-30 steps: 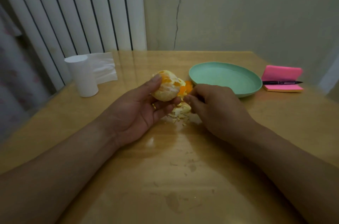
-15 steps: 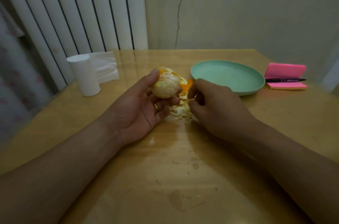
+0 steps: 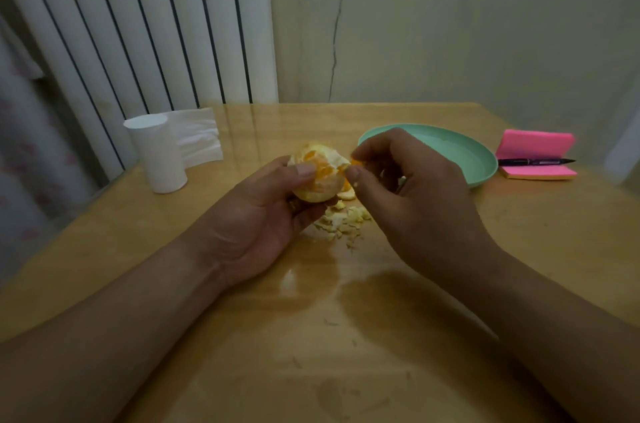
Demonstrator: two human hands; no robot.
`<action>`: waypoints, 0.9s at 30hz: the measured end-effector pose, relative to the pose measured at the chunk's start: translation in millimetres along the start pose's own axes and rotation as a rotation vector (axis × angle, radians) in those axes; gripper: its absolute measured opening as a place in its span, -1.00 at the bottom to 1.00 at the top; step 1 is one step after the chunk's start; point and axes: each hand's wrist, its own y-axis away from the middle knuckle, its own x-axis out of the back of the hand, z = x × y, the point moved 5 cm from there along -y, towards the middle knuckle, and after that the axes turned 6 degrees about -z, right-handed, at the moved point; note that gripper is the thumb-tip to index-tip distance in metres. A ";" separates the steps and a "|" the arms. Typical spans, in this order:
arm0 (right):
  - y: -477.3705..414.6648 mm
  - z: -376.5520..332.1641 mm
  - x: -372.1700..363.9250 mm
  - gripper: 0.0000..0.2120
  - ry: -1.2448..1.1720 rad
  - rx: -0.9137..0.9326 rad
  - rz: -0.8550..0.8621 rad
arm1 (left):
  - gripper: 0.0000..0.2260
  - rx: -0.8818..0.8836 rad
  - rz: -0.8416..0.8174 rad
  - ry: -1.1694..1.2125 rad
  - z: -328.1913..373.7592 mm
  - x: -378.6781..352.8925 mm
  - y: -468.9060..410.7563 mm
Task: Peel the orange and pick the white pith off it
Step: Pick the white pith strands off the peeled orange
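My left hand holds the peeled orange above the table, thumb across its near side and fingers curled underneath. Patches of pale pith still cover parts of the fruit between bare orange segments. My right hand is raised at the orange's right side, thumb and forefinger pinched together at its upper right edge. What they pinch is too small to tell. Below the fruit lies a heap of torn peel and pith scraps, with an orange peel piece beside it.
A mint green plate stands right behind my right hand. A pink sticky-note pad with a black pen lies at the far right. A white tissue roll stands at the left near the radiator. Small crumbs dot the wooden table.
My right hand has lifted from the scrap heap up to the orange's upper right edge. My left hand has turned the orange, showing more bare segments.
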 end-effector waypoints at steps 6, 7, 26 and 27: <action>0.5 -4.2 -2.7 -0.80 0.140 0.057 -0.031 | -0.56 -0.031 0.038 -0.133 -0.3 -0.8 -0.4; 0.2 -3.8 -2.9 -0.80 0.168 0.066 -0.038 | -0.56 -0.033 0.051 -0.146 -0.4 -1.5 -0.3; -4.3 -14.2 1.6 -0.91 0.403 0.218 -0.018 | -0.55 -0.135 0.052 -0.437 2.7 -3.6 1.7; -3.2 -13.2 1.9 -0.92 0.370 0.201 -0.017 | -0.54 -0.130 0.044 -0.410 2.5 -4.1 1.4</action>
